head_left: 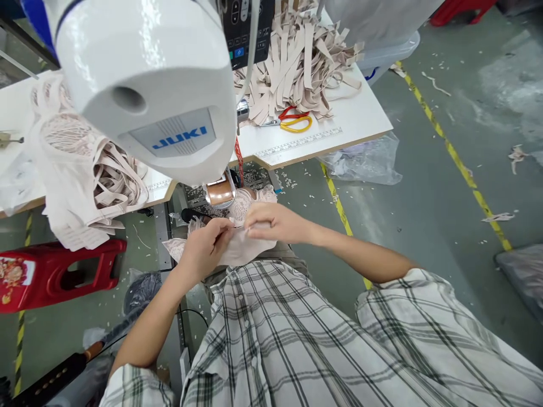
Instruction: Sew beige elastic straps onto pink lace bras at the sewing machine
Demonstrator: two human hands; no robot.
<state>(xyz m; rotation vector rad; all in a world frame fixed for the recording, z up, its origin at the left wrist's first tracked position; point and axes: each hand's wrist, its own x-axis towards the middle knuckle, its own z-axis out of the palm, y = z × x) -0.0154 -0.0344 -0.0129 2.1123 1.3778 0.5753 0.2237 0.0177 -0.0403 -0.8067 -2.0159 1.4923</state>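
Bright, even light; glare on white machine head (pixel 148 93); pale sheen on floor (pixel 403 209); edges stretched.

The person's left forearm (pixel 155 316) runs up and inward from the lower left, while the right forearm (pixel 365 254) reaches in from the right at a flatter slant. Both are bare, with the elbows bent and held out from the torso. The left hand (pixel 203 246) pinches with thumb and index finger, its fingertips pointing toward the other hand. The right hand (pixel 275 221) curls its fingers over, knuckles up, thumb tucked beneath (a pinch too), and the two hands nearly meet before the torso.
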